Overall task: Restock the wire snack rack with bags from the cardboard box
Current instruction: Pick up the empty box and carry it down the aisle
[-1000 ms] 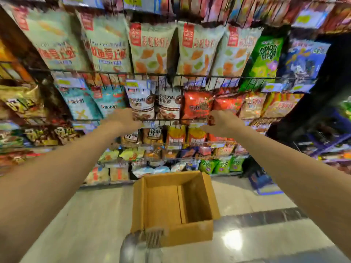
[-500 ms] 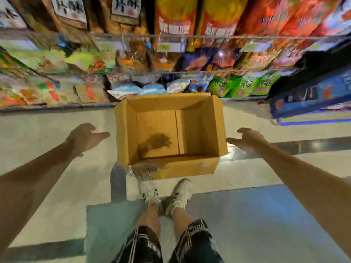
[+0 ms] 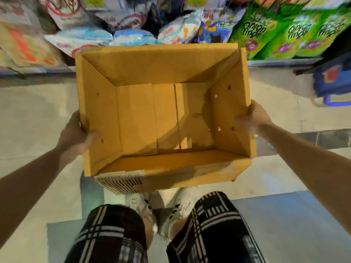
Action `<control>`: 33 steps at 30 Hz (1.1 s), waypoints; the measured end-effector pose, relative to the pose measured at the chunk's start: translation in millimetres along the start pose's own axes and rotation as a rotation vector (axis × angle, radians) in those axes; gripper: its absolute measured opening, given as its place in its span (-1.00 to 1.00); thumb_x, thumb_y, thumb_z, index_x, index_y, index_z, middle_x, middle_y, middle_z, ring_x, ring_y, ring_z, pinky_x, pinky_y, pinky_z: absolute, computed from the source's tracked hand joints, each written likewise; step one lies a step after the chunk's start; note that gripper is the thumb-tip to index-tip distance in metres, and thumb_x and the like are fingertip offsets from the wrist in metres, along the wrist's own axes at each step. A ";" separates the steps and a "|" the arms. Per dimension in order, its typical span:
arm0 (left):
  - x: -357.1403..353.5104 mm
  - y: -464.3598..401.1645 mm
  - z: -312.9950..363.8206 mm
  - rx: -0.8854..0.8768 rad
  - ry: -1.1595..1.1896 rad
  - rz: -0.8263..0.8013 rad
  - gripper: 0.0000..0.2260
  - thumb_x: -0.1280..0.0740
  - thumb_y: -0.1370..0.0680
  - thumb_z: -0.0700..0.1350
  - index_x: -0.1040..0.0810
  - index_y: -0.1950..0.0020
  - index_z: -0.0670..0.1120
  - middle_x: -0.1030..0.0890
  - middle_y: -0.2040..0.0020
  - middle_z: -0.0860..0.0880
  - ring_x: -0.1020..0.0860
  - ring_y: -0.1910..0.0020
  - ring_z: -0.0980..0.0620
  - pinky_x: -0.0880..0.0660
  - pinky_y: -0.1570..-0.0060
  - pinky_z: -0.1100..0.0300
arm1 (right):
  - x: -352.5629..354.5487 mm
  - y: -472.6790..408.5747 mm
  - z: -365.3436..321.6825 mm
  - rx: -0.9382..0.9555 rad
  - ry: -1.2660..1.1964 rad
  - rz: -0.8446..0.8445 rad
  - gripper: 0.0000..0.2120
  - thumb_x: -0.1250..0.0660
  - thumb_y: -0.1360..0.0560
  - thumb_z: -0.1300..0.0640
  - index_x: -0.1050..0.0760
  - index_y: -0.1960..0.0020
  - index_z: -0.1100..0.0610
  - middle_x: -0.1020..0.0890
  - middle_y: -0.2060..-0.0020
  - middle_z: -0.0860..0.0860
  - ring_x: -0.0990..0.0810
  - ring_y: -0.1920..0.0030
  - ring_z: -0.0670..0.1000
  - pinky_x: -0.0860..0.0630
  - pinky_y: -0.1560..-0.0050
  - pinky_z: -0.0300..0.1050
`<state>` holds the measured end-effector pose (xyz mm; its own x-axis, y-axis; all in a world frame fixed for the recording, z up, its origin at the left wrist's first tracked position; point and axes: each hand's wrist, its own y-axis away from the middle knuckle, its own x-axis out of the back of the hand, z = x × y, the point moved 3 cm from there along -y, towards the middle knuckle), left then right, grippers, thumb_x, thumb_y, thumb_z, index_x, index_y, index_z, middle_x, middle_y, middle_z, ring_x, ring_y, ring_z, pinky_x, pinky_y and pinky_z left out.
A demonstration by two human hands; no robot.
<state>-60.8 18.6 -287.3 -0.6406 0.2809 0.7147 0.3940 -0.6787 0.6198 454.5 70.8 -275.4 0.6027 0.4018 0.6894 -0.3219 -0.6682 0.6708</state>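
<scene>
Head view: we grip the cardboard box (image 3: 165, 118) by its two side walls, left hand (image 3: 76, 133) on the left wall, right hand (image 3: 252, 118) on the right. Both sets of fingers are closed on the cardboard, thumbs curled over the rim. Box interior shows bare, no bags visible inside. We cannot tell whether it is lifted or resting on the floor (image 3: 38, 114).

Risk, as we judge it: thin walls could flex or slip under a side pinch, and the box could tip forward into the lowest shelf of the wire snack rack (image 3: 275, 62) and knock the onion-ring bags (image 3: 266, 33) just beyond its far wall.

Box sits between our hands, above our shoes (image 3: 161, 205); fingers touch its walls.
</scene>
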 end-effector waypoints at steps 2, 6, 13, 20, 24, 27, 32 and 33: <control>3.5 5.9 3.0 -0.029 0.018 -0.033 -0.47 -0.51 -0.46 -0.11 -0.40 -0.37 -0.05 -0.57 -0.11 -0.07 -0.59 -0.06 -0.23 -0.56 0.00 -0.15 | 3.5 8.1 0.0 0.009 -0.037 -0.017 -0.45 -0.47 -0.49 0.18 -0.37 -0.43 0.16 -0.55 -0.17 0.13 -0.49 -0.03 0.13 -0.44 0.04 -0.03; 27.8 39.5 17.6 0.018 0.010 -0.051 -0.48 -0.48 -0.49 -0.14 -0.38 -0.40 -0.05 -0.57 -0.23 -0.15 -0.55 -0.10 -0.26 -0.51 0.03 -0.08 | 18.9 49.0 2.5 0.008 -0.059 -0.054 -0.45 -0.42 -0.50 0.24 -0.36 -0.45 0.11 -0.53 -0.12 0.05 -0.51 -0.06 0.13 -0.47 0.02 -0.02; 103.8 130.9 47.7 0.040 -0.009 -0.104 -0.44 -0.48 -0.49 -0.08 -0.34 -0.44 0.04 -0.55 -0.33 -0.12 -0.54 -0.23 -0.29 -0.51 -0.18 -0.22 | 79.7 163.7 11.3 -0.036 -0.154 -0.071 -0.44 -0.42 -0.49 0.25 -0.35 -0.44 0.09 -0.57 -0.11 0.07 -0.56 -0.03 0.10 -0.50 0.13 -0.09; 202.8 216.7 106.8 -0.064 0.008 -0.176 -0.39 -0.50 -0.45 -0.08 -0.37 -0.46 0.00 -0.57 -0.30 -0.12 -0.53 -0.10 -0.16 -0.53 -0.11 -0.11 | 172.7 289.2 -3.9 -0.070 -0.170 -0.005 -0.67 -0.40 -0.51 0.28 -0.40 -0.20 0.06 -0.60 0.12 0.10 -0.55 0.26 0.00 -0.51 0.15 0.00; 247.0 254.1 143.5 -0.150 -0.055 -0.233 -0.37 -0.46 -0.51 -0.15 -0.30 -0.53 -0.01 -0.55 -0.34 -0.14 -0.54 -0.21 -0.24 -0.50 -0.21 -0.19 | 213.2 360.3 -1.2 -0.133 -0.209 0.049 -0.64 -0.38 -0.50 0.29 -0.44 -0.24 0.07 -0.63 0.03 0.13 -0.61 0.10 0.16 -0.49 0.12 -0.03; 279.4 280.0 176.6 -0.215 -0.097 -0.269 -0.41 -0.45 -0.53 -0.16 -0.32 -0.51 -0.02 -0.57 -0.18 -0.08 -0.55 -0.05 -0.18 -0.53 -0.08 -0.11 | 238.5 417.9 7.3 -0.183 -0.234 0.089 -0.66 -0.39 -0.47 0.27 -0.44 -0.19 0.06 -0.65 0.13 0.09 -0.62 0.12 0.17 -0.53 0.15 -0.03; 312.4 325.0 248.8 -0.391 -0.180 -0.349 -0.45 -0.46 -0.54 -0.17 -0.37 -0.49 -0.05 -0.59 -0.23 -0.11 -0.55 0.04 -0.08 -0.53 0.04 -0.01 | 268.6 519.9 32.6 -0.266 -0.345 0.197 -0.69 -0.41 -0.47 0.24 -0.47 -0.17 0.05 -0.65 0.16 0.04 -0.61 0.27 0.00 -0.49 0.33 -0.13; 315.8 336.2 264.4 -0.423 -0.200 -0.371 -0.46 -0.47 -0.53 -0.16 -0.38 -0.48 -0.02 -0.61 -0.20 -0.09 -0.59 0.05 -0.08 -0.54 0.10 0.01 | 272.7 540.8 38.1 -0.289 -0.370 0.220 -0.72 -0.40 -0.49 0.24 -0.47 -0.15 0.06 -0.64 0.15 0.05 -0.60 0.27 -0.01 -0.45 0.33 -0.14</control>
<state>43.7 58.5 232.5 -0.5325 0.6453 0.5477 -0.1553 -0.7106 0.6863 472.6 -204.9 264.9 0.6992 -0.0124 0.7148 -0.6270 -0.4910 0.6048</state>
